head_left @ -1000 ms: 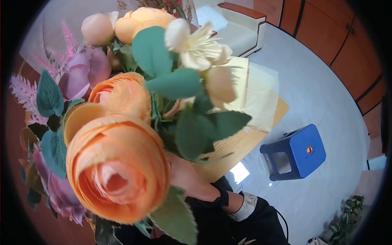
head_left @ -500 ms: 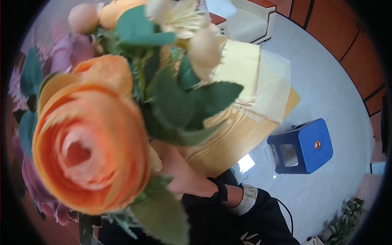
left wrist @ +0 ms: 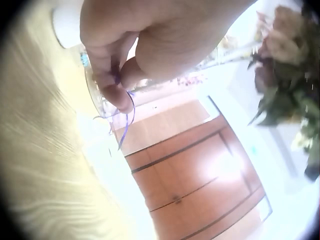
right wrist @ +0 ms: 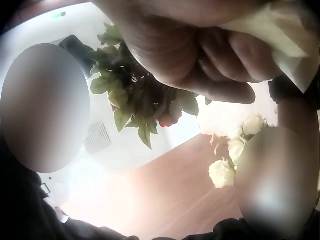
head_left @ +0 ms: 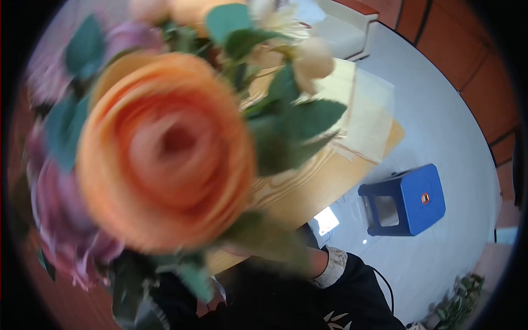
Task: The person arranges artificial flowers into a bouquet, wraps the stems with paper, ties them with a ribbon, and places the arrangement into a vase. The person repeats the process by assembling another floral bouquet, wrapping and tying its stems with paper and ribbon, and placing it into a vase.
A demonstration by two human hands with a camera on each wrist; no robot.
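Note:
A bouquet of artificial flowers fills the left of the head view, with a large orange ranunculus (head_left: 165,148), a mauve rose (head_left: 69,212) and green leaves (head_left: 316,118). The bouquet hides both hands there. Seen from the right wrist, my right hand (right wrist: 200,55) has its fingers curled round pale wrapping paper (right wrist: 285,35), with leafy stems (right wrist: 135,85) showing beyond. In the left wrist view, my left hand (left wrist: 150,45) pinches a thin purple ribbon (left wrist: 129,122) between thumb and fingers, over the table's edge. Blurred flowers (left wrist: 285,45) hang to its right.
Sheets of pale yellow paper (head_left: 371,110) lie on a wooden table (head_left: 297,201). A blue plastic stool (head_left: 407,201) stands on the tiled floor beyond. Further back are a white armchair (head_left: 341,33) and brown cabinets (head_left: 451,49). White flowers (right wrist: 222,172) appear low in the right wrist view.
The bouquet's orange flower first shifts left, then back right and upward, looming larger. My right hand, partly visible before in the head view, is now covered by the flowers and leaves.

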